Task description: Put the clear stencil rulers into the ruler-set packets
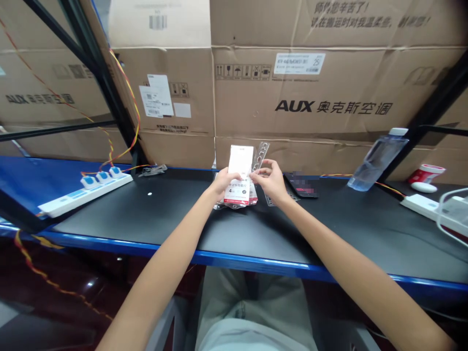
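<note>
My left hand (224, 179) is closed on the left edge of a white card package (240, 171) with red print, held upright over the black bench top (146, 219). My right hand (271, 180) pinches its right side, fingers also against a clear plastic blister strip (261, 152) that sticks up behind the card. More clear packaging (234, 205) lies flat under the card on the bench.
Large cardboard boxes (329, 97) wall the back of the bench. A white power strip (86, 191) with blue plugs lies at left, a dark phone (302, 185) and leaning water bottle (378, 158) at right, then a red-white cup (425, 175) and another power strip (426, 205).
</note>
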`<state>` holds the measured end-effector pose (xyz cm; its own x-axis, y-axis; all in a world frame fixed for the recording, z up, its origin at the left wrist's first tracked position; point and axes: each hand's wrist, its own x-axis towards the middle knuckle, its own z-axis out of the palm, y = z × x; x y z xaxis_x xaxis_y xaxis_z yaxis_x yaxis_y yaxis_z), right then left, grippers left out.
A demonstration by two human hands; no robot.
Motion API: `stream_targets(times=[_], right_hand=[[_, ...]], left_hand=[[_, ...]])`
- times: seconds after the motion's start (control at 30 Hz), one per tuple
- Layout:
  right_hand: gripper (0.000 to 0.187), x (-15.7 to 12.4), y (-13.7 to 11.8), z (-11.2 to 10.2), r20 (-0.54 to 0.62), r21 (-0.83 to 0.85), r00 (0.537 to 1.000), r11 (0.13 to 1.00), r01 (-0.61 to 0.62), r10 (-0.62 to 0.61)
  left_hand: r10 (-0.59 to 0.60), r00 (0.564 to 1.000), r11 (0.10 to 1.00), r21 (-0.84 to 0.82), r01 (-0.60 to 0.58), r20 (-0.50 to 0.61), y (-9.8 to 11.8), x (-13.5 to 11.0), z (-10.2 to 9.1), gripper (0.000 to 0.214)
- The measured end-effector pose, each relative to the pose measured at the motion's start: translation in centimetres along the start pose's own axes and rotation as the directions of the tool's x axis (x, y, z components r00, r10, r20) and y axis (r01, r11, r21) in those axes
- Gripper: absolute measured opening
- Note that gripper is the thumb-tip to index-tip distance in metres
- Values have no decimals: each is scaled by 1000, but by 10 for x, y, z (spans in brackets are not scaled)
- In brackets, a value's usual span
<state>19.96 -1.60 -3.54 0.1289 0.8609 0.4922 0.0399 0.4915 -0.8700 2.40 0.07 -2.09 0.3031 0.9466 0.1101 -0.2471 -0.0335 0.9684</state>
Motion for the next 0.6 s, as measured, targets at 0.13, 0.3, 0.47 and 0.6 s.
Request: stream_targets(times=[0.13, 0.3, 0.47, 0.6], right_hand=[[55, -2, -1, 3, 54, -1, 999, 1000, -7, 7], [48, -2, -3, 5, 54, 6, 998, 1000, -22, 21], [46, -4, -5, 4, 45, -16, 997, 998, -55, 56], [45, -5, -4, 3, 72, -35, 993, 996, -88, 90]], left_hand=[[24, 1000, 1000, -20, -24, -7, 0, 1, 0, 43], [34, 999, 999, -27, -34, 0, -1, 2, -2, 44], [37, 999, 999, -19, -37, -21, -1, 2, -2, 43], [60, 997, 998, 15, -60, -54, -3, 2, 0, 42]])
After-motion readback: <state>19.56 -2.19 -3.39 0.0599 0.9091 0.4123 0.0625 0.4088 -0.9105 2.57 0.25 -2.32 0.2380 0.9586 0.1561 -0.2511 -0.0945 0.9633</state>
